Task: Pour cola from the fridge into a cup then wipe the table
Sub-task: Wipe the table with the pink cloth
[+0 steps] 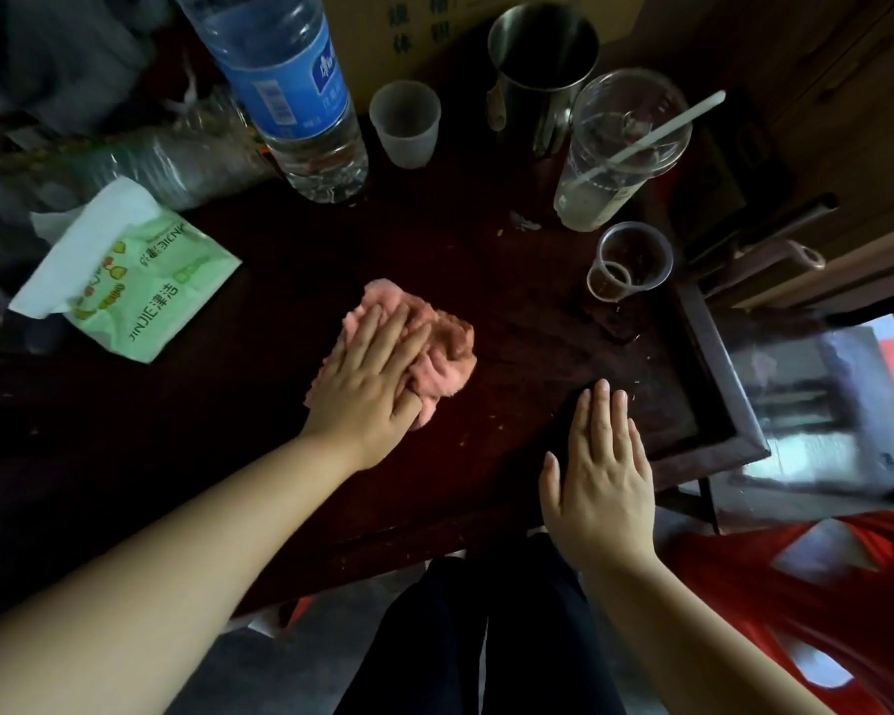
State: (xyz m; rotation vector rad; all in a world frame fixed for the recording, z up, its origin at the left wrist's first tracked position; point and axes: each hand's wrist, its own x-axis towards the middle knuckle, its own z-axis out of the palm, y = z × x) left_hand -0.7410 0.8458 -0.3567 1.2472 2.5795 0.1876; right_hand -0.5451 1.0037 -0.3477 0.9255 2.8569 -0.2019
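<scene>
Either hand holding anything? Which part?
Nothing gripped. Left hand presses flat on top of the pink cloth; right hand lies flat on the table.

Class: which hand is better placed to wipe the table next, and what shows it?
Left. The left hand presses flat on the pink cloth in the middle of the table; the right hand rests bare on the wood near the front edge, holding nothing.

**The colours**

The cloth [445, 353] is pink. The table [228, 405] is dark red-brown. The tissue pack [145, 286] is green and white with yellow pictures. The bottle [285, 80] has a blue label. The metal cup [543, 59] is silver.
</scene>
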